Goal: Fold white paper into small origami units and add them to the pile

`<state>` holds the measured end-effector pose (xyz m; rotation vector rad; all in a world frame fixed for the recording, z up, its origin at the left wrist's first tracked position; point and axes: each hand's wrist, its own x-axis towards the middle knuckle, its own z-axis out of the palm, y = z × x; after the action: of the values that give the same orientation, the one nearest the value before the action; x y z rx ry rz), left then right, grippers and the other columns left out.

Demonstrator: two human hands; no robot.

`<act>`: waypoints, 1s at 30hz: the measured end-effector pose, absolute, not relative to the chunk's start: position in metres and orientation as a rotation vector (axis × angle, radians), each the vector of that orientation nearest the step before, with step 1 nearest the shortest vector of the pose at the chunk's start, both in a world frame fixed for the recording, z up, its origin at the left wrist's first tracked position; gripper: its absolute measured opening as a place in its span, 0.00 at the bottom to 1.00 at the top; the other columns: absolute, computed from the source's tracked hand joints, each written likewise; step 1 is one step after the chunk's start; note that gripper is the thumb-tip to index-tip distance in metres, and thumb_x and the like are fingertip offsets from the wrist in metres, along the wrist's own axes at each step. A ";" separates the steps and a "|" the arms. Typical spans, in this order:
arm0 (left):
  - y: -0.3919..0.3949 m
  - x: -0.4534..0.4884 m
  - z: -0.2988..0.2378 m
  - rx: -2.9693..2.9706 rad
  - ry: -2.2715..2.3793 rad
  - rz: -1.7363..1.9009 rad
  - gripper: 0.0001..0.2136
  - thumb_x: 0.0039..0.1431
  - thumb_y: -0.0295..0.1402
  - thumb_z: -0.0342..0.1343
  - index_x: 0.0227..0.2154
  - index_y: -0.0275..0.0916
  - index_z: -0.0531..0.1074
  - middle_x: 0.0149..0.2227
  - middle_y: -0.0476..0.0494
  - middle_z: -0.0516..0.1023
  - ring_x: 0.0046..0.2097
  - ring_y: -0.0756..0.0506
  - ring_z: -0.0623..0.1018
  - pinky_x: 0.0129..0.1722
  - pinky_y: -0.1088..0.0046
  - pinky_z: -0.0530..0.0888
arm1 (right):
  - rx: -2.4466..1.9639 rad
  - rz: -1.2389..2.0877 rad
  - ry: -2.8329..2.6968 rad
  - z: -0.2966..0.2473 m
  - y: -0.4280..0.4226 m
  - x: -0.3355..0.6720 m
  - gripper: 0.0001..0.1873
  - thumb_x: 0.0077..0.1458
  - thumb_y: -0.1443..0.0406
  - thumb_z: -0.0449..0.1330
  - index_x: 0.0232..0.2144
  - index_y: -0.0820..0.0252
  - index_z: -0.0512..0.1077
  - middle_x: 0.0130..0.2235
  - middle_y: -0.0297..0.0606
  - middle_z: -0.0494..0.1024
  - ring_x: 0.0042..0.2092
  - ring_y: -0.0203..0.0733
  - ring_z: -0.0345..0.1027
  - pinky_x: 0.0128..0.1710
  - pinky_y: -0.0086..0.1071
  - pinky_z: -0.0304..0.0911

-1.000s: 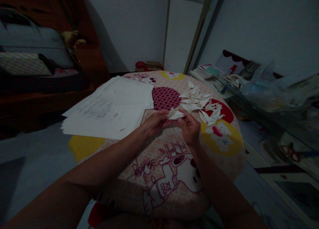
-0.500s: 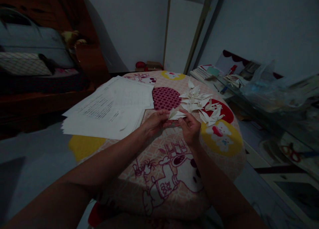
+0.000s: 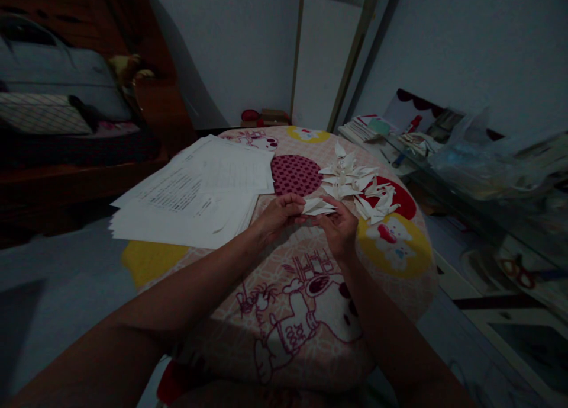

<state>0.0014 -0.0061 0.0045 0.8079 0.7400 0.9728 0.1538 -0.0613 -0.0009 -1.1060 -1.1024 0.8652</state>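
the person's left hand (image 3: 277,215) and right hand (image 3: 339,230) meet above the middle of the round table (image 3: 222,337), which is covered in a pink cartoon-print cloth (image 3: 306,313). between them is a small folded paper piece (image 3: 317,206), white and pointed, held just off the cloth. the left hand's thumb and fingers are pinched together on its left end, and the right hand's fingertips are closed on its right end from below, with the palm turned partly up. just beyond the hands, toward the table's far right edge, lies a loose pile of folded paper shapes (image 3: 355,180), white with sharp tips pointing every way, some of them overlapping. across the table, along its far left edge, a stack of printed sheets (image 3: 195,198) is fanned out and hangs a little over the rim. off the table to the right, a glass shelf (image 3: 470,177) holds clear plastic bags and clutter, and a heap of books (image 3: 368,128) sits behind it. the room is dim.
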 end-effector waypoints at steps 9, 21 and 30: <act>-0.005 0.001 -0.001 1.047 0.730 1.035 0.09 0.44 0.24 0.68 0.31 0.34 0.79 0.32 0.47 0.81 0.29 0.53 0.77 0.34 0.76 0.75 | -1.058 0.874 -1.039 -0.003 -0.055 0.155 0.22 0.43 0.62 0.68 0.44 0.60 0.78 0.35 0.38 0.83 0.33 0.43 0.76 0.33 0.35 0.74; -0.006 -0.003 0.000 1.353 0.770 1.090 0.11 0.45 0.31 0.71 0.33 0.34 0.81 0.29 0.46 0.82 0.29 0.52 0.77 0.31 0.77 0.73 | -1.061 0.990 -0.927 -0.004 -0.054 0.159 0.20 0.40 0.64 0.70 0.40 0.62 0.81 0.35 0.39 0.83 0.34 0.44 0.77 0.33 0.37 0.75; -0.003 -0.004 0.001 1.538 0.783 1.176 0.07 0.49 0.33 0.69 0.27 0.34 0.80 0.39 0.40 0.82 0.30 0.52 0.76 0.29 0.77 0.75 | -1.091 0.959 -1.055 -0.009 -0.054 0.162 0.19 0.44 0.62 0.70 0.41 0.60 0.82 0.38 0.40 0.84 0.37 0.45 0.78 0.40 0.40 0.74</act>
<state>-0.0043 -0.0025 0.0008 1.5384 0.7831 1.1759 0.1620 -0.0539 -0.0087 -1.0907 -1.0554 0.9592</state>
